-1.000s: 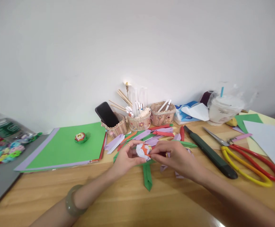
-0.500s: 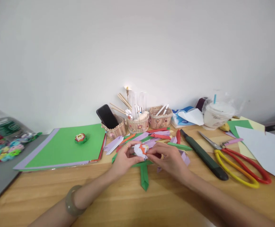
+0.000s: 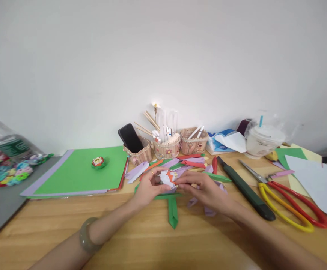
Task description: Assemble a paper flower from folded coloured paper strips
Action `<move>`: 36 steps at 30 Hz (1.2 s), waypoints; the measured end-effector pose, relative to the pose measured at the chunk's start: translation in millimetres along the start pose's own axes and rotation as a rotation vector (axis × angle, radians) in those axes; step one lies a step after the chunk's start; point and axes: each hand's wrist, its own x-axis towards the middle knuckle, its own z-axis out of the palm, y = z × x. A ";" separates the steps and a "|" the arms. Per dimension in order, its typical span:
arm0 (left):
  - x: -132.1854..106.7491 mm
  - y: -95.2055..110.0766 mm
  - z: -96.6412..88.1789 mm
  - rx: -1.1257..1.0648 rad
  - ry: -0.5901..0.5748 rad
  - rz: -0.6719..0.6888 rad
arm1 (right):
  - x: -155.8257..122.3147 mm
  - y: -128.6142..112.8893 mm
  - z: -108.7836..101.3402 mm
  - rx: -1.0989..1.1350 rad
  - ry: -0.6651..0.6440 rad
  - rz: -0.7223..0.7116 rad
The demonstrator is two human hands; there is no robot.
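Between my two hands is a small folded paper flower (image 3: 166, 179), white with orange and a little yellow. My left hand (image 3: 149, 187) closes round its left side, thumb in front. My right hand (image 3: 205, 189) pinches its right edge with thumb and fingertips. Under and behind my hands lies a heap of folded paper strips (image 3: 193, 162) in purple, red, orange and green. A green folded strip (image 3: 172, 213) points toward me below the flower. A finished-looking paper flower (image 3: 98, 162) with green outer petals sits on the green paper stack (image 3: 67, 176) at the left.
Three small baskets (image 3: 167, 149) stand along the wall, one holding a phone (image 3: 130, 138). To the right lie a dark green cutter (image 3: 246, 189), red-and-yellow scissors (image 3: 287, 204), a lidded cup (image 3: 264, 140) and paper sheets (image 3: 318, 183). A bottle (image 3: 12, 146) lies far left.
The whole view has shifted slightly, so most things sit a little further right. My hands keep hold of the paper flower in much the same pose.
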 end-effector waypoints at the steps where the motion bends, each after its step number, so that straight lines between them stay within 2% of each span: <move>1: 0.3 -0.3 -0.5 0.002 -0.014 -0.002 | 0.1 -0.4 -1.7 0.003 -0.020 0.003; 6: 0.3 -4.3 -3.7 0.006 -0.081 0.017 | -0.3 -1.2 -5.3 0.011 -0.052 -0.003; 18: -4.6 -5.4 -0.8 -0.012 -0.095 -0.025 | 0.6 -0.5 -4.3 0.021 -0.042 -0.022; 22: -4.9 -5.3 1.4 -0.006 -0.043 -0.023 | 0.2 1.0 -0.7 -0.013 -0.003 0.003; 27: -6.0 -3.8 5.3 0.008 0.025 -0.017 | -0.9 0.1 8.5 -0.063 0.123 0.095; 32: -8.3 -4.8 6.8 -0.004 0.008 -0.026 | -3.1 -4.5 13.3 -0.081 0.172 0.114; 36: -9.2 -5.7 6.5 -0.012 -0.012 -0.043 | -4.6 -7.2 11.8 -0.064 0.158 0.106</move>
